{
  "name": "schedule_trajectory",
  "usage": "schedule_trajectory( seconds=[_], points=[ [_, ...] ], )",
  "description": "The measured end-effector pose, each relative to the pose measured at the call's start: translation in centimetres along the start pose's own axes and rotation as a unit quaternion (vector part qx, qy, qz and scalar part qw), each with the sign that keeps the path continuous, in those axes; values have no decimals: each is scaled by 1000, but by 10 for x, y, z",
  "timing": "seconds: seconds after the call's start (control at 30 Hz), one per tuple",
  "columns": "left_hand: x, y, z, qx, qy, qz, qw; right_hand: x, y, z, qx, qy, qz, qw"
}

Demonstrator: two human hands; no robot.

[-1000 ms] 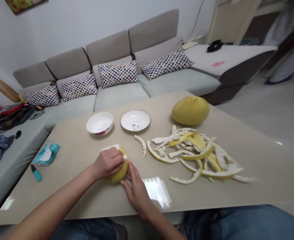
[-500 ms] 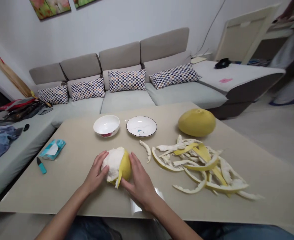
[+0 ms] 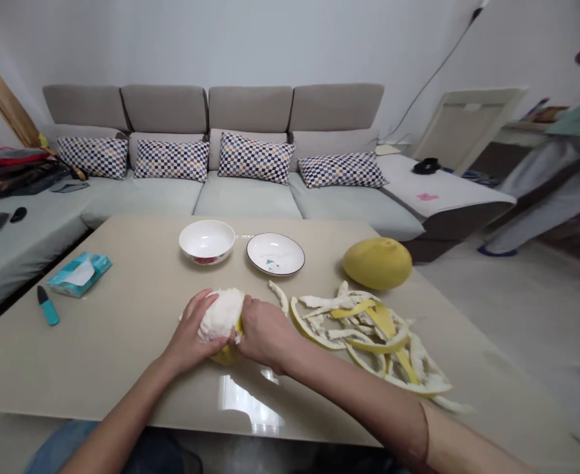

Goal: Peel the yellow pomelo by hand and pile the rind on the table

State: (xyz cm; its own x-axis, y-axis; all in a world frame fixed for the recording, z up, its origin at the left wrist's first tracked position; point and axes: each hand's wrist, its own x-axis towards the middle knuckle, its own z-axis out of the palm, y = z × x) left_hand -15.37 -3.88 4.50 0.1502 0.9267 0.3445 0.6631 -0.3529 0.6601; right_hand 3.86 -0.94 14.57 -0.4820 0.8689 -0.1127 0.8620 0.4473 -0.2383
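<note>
Head view: I've got a beige glossy table (image 3: 141, 283) across the lower half, light glare on its near edge. Behind it, grey sofa (image 3: 166, 196) along a white wall (image 3: 250, 39), four checked cushions (image 3: 171, 160) on it. Someone else stands at far right, only grey trousers (image 3: 541, 204), a green top and part of a hand in my feed. On the table, left end: tissue pack (image 3: 97, 264), teal-and-black knife (image 3: 49, 309) just beside it. Far side: white bowl (image 3: 207, 242), then a dark-rimmed plate (image 3: 276, 253). Right side: whole pomelo (image 3: 377, 263), heap of peel (image 3: 381, 320) in front of it. Peeled pomelo (image 3: 221, 316) is at the near middle of the table, mostly white, yellow rind (image 3: 228, 355) left low and on its right. Left hand (image 3: 193, 332) is part-open, fingers wrapped round its left side, thumb across the near face. Right hand (image 3: 267, 332) is curled tight onto the rind on the right; fingertips mostly hidden from me.
</note>
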Motion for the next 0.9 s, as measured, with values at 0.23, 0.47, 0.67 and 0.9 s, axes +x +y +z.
schedule_trajectory(
  seconds=[0.23, 0.47, 0.67, 0.9],
  points=[
    [2, 0, 10, -21, 20, 30, 999, 10, 15, 8, -27, -12, -11, 999],
    [-2, -6, 8, -30, 20, 32, 999, 13, 28, -1, -49, -19, -45, 998],
    [-7, 10, 5, 3, -7, 14, 1000, 17, 25, -3, 75, -56, -84, 992],
    [-6, 33, 25, 54, 64, 29, 996, 26, 47, 15, 122, -11, -94, 988]
  ],
)
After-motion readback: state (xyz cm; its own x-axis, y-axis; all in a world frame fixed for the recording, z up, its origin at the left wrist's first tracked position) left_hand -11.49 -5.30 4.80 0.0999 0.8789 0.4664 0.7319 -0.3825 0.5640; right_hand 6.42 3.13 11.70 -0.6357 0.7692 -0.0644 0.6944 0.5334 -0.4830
